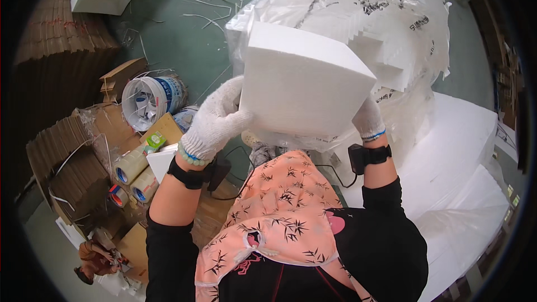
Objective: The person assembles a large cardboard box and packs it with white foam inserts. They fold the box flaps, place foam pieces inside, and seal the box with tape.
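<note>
Between my two gloved hands I hold up a white foam block [302,86], tilted, with its broad face toward me. My left hand [218,120], in a white knit glove, grips the block's left edge, the thumb lying near its lower left corner. At the block's right side my right hand [370,118] holds on, most of its fingers hidden behind the block. Just beyond it, a large clear plastic bag [335,0] with dark print lies open around a stack of white foam pieces [386,56].
Bundled flat cardboard [61,45] is stacked at the left. A white bucket [146,103], tape rolls [131,168] and a cardboard box stand nearer. Large white foam sheets [453,156] lie at right. Loose straps [207,0] litter the green floor. Another person [96,260] is at lower left.
</note>
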A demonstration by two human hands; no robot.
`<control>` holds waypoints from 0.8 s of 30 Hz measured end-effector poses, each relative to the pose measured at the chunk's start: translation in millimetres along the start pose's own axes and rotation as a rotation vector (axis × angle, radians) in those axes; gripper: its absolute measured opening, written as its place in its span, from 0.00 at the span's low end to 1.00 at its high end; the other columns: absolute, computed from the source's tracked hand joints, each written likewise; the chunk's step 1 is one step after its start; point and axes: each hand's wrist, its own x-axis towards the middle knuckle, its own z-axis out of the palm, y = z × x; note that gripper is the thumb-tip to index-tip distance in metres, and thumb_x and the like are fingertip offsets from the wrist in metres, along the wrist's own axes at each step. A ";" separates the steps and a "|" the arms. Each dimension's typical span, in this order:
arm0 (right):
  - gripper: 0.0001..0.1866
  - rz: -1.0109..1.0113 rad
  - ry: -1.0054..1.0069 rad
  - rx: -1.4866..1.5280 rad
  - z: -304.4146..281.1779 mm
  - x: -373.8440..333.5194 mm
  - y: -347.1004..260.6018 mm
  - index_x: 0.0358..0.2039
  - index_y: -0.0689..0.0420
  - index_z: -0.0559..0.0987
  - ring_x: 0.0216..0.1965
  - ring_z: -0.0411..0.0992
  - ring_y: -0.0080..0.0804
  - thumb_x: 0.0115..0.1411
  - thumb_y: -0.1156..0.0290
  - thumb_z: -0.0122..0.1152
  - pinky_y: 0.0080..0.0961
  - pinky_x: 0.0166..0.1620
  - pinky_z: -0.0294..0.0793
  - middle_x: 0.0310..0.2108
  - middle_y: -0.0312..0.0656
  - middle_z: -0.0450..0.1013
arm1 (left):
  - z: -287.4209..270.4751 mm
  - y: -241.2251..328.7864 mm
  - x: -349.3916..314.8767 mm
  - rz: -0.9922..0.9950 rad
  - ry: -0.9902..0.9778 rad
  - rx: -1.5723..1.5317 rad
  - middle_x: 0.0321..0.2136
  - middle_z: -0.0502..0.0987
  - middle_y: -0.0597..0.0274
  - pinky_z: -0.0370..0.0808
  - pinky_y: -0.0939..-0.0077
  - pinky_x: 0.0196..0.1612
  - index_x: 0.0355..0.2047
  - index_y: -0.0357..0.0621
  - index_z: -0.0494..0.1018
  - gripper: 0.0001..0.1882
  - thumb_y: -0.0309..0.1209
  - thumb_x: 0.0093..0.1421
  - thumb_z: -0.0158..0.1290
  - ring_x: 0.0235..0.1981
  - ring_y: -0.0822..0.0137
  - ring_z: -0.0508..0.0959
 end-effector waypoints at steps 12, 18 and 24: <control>0.27 0.074 -0.681 -0.442 204.2 10.5 -5.7 0.64 0.61 0.65 0.55 0.67 0.33 0.65 0.69 0.53 0.33 0.56 0.66 0.56 0.41 0.69 | -63.4 -66.7 -227.9 0.141 0.460 0.479 0.41 0.80 0.55 0.76 0.70 0.46 0.55 0.38 0.70 0.33 0.42 0.52 0.61 0.40 0.64 0.79; 0.29 -0.017 -1.039 -0.719 364.3 -32.4 7.6 0.59 0.65 0.68 0.52 0.68 0.31 0.62 0.63 0.59 0.29 0.55 0.66 0.52 0.42 0.71 | -35.0 -157.9 -389.2 0.155 1.011 0.228 0.51 0.78 0.54 0.74 0.71 0.57 0.60 0.39 0.67 0.30 0.34 0.57 0.58 0.52 0.65 0.78; 0.31 -0.130 -1.312 -0.799 510.6 -145.3 68.9 0.57 0.67 0.70 0.51 0.69 0.31 0.59 0.59 0.65 0.28 0.54 0.67 0.50 0.43 0.73 | 30.9 -344.2 -606.8 0.284 2.024 -0.142 0.49 0.79 0.54 0.73 0.72 0.56 0.53 0.34 0.72 0.17 0.27 0.65 0.54 0.51 0.65 0.78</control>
